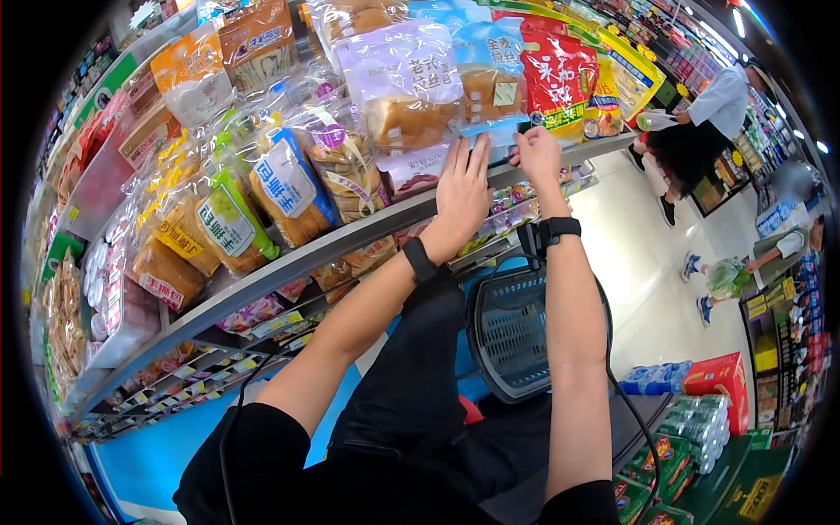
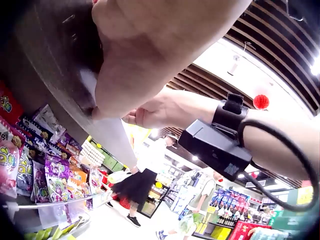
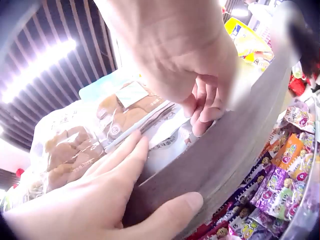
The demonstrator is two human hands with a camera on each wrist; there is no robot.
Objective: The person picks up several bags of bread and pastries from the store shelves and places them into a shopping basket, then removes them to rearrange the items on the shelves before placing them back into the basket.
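Observation:
My left hand (image 1: 464,192) lies over the shelf's front edge, its fingers straight and resting on the lower end of the bread bags. Above its fingertips stand a lilac bread bag (image 1: 407,83) and a blue bread bag (image 1: 492,74) with browned bread showing through. Just to the right, my right hand (image 1: 538,157) has its fingers curled at the shelf lip. In the right wrist view those fingers (image 3: 202,112) pinch the corner of a pale blue-white bread bag (image 3: 167,142), which lies low behind the lip beneath the upright bags.
A grey shelf lip (image 1: 289,254) runs along the bread display, with small candy bags (image 3: 280,190) below it. A black shopping basket (image 1: 512,332) stands by my legs. Two people are in the aisle, one in a black skirt (image 1: 691,144). Stacked drink packs (image 1: 700,420) are at lower right.

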